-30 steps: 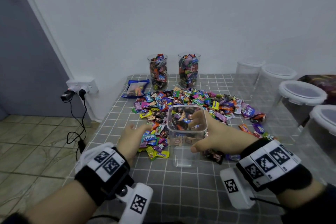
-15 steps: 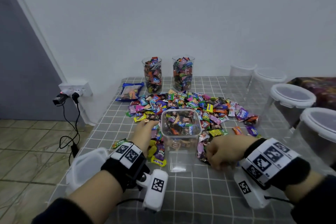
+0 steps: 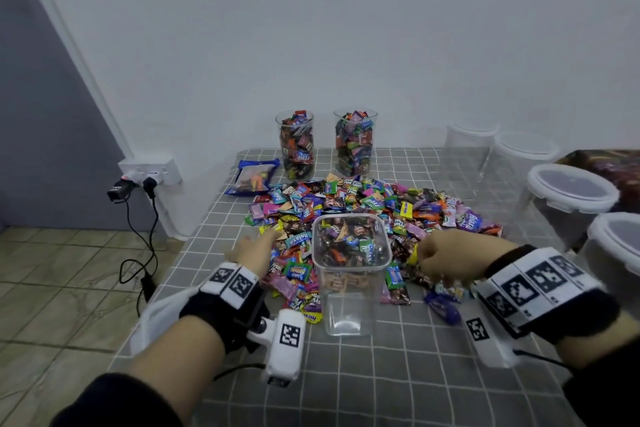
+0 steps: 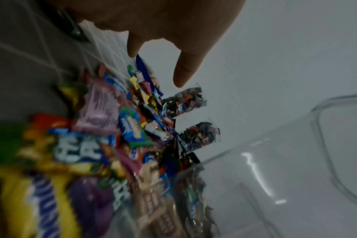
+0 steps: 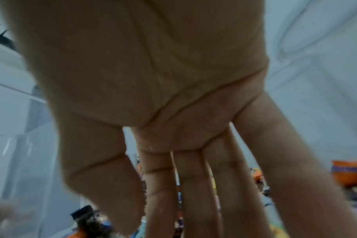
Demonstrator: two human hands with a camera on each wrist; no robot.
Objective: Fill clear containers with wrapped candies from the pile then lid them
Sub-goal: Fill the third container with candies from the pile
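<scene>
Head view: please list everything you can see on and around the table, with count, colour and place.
square container: one, clear, partly filled, table centre
candy pile: many mixed-colour wrappers, behind and beside the square container
tall jars: two, clear, full of candies, no lids, by the wall
candy bag: one, blue, left of the jars
lidded containers: four, clear with white lids, right side
tablecloth: grey, white grid
wall socket: white, plugs in it, left
left hand: fingers relaxed, over the pile
right hand: on candies right of the square container; grip unclear
</scene>
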